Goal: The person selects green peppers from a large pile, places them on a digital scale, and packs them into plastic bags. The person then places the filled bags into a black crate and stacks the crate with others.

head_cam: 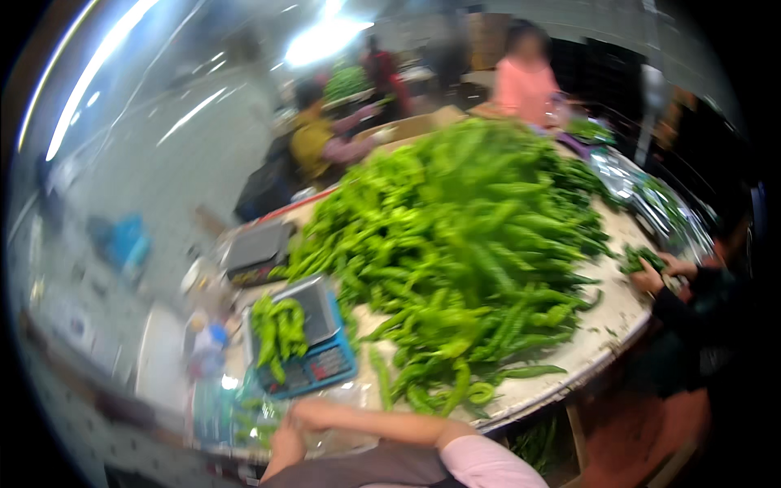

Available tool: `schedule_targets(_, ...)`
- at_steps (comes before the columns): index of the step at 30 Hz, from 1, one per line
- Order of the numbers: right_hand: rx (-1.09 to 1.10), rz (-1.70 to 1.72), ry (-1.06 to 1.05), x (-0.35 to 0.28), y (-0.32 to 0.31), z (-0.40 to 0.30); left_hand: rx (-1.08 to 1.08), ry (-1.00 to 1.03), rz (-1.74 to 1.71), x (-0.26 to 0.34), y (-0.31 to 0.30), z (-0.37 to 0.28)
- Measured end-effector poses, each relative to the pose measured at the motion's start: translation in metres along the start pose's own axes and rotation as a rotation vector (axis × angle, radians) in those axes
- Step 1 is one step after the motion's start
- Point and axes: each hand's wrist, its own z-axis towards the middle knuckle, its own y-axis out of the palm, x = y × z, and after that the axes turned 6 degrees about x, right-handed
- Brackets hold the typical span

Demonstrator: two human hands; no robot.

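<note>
My right hand point(310, 414) and my left hand point(287, 440) meet at the table's near left edge. Both touch a clear plastic bag point(259, 421) with green peppers inside; motion blur hides how the fingers lie. Just beyond them is a blue digital scale point(332, 361), with several long green peppers point(277, 326) on its left part. A large heap of long green peppers point(439, 244) covers the middle of the table.
A second scale point(259, 247) stands behind the first. At the right, a co-worker's hands point(656, 274) hold green vegetables beside filled plastic bags point(659, 201). Other people are across the table near a cardboard box point(415, 128). Small items point(210, 338) lie at the left.
</note>
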Motion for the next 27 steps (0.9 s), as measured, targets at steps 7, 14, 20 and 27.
schedule_targets(7,0.720,-0.030,0.074,0.021,-0.047,0.038,0.271,-0.018,-0.163,-0.013,0.034,-0.019)
schedule_targets(14,0.638,-0.237,0.492,0.071,-0.077,0.117,0.339,-0.102,-0.360,-0.022,0.028,-0.023)
schedule_targets(20,0.470,-0.344,0.732,0.072,-0.050,0.162,0.218,-0.094,-0.481,-0.033,0.027,-0.024)
schedule_targets(27,0.618,-0.267,0.491,0.154,-0.075,0.149,0.202,-0.016,-0.537,-0.039,0.023,-0.018)
